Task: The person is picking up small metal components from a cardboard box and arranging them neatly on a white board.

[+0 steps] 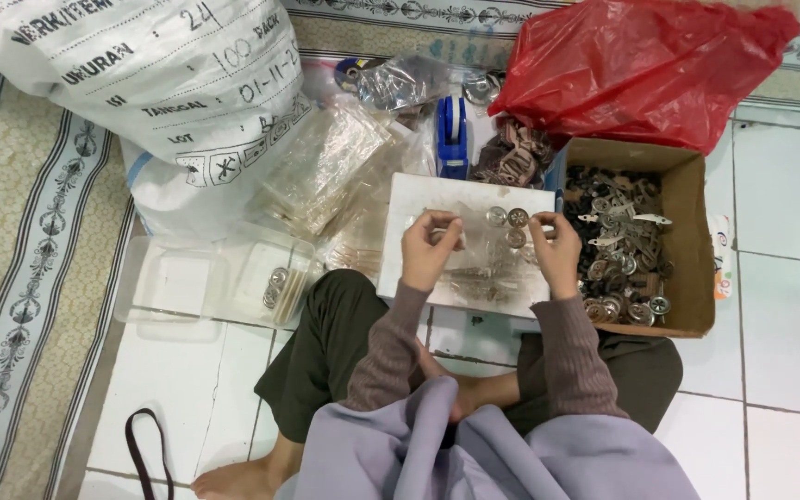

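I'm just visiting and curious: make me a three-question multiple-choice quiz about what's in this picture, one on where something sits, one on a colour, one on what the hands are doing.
1. Where is the cardboard box?
A. at the person's right
B. at their left
C. on their lap

2. What colour is the plastic bag behind the box?
A. green
B. red
C. yellow

3. What are the hands doing?
A. resting flat on the floor
B. both raised over the white board, pinching a clear packet
C. inside the box

Answers:
1 A, it sits beside the right hand.
2 B, plainly red.
3 B, left hand and right hand hold the packet's edges.
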